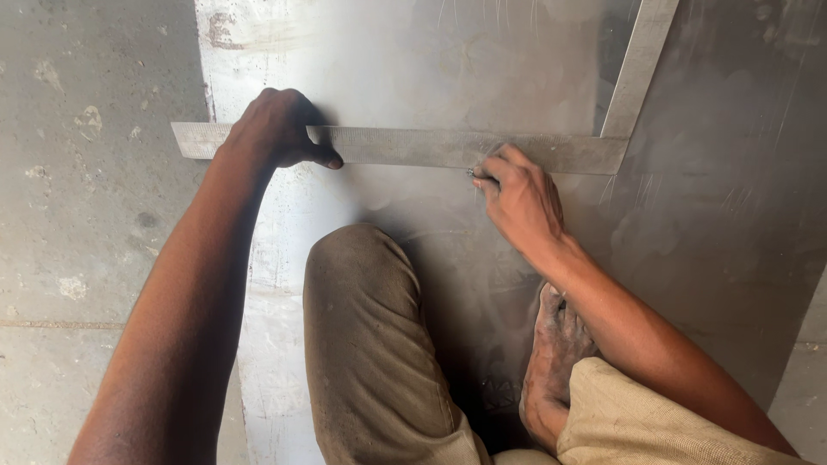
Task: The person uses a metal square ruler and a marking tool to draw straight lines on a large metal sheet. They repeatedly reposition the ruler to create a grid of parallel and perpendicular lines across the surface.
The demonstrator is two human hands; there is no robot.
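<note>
A large, dull grey sheet of metal (482,69) fills the middle and right of the frame, scuffed and smeared, with its straight left edge running down from the upper left. Beyond that edge, along the left of the frame, lies a pale, pitted concrete floor (77,215), and a strip of it shows again in the lower right corner.

At the bottom centre, a bent knee in worn brown cloth trousers (366,336) rises over the sheet, and beside it, lower right of centre, a dusty bare foot (556,362) rests on the metal.

Across the upper middle lies a grey steel L-shaped square ruler (413,146), flat on the sheet. Its long blade runs level from the upper left, overhanging the sheet's left edge, to a corner at the upper right, where the second arm goes up and out of the top of the frame.

The left hand (276,129) presses down on the blade near its left end, fingers together and curled over it, thumb along its lower edge. The right hand (521,198) sits just below the blade right of centre, fingertips pinched together on a small dark marking tool (476,175), too small to identify, whose tip touches the ruler's lower edge.
</note>
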